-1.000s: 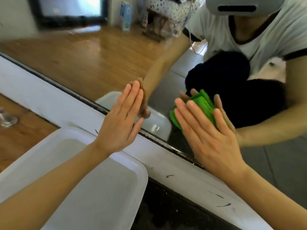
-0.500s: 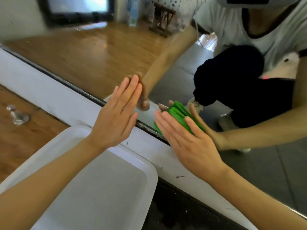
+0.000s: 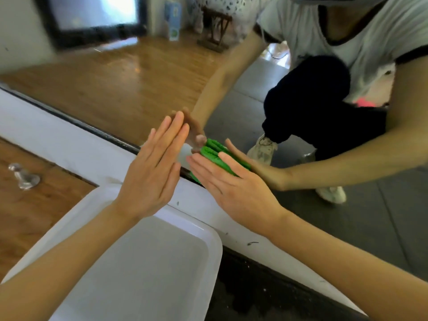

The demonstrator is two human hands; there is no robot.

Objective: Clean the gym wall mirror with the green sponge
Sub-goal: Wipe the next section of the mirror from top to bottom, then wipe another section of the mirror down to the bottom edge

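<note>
Under the flat right hand (image 3: 238, 193), the green sponge (image 3: 214, 155) is pressed against the mirror (image 3: 129, 89); the left hand (image 3: 154, 170), open and empty, is braced alongside for support.

We see a bright green sponge (image 3: 214, 156) with darker green ridges, and a white basin (image 3: 203, 230) holding pale grey water. The baseboard (image 3: 76, 147) is white with small black scuffs, edged above by a black strip (image 3: 69, 118). The floor (image 3: 30, 205) is warm brown wood, grained. In the mirror (image 3: 120, 89) we see a white shirt trimmed in black, black trousers, off-white shoes, grey floor mats and a black-framed window
</note>
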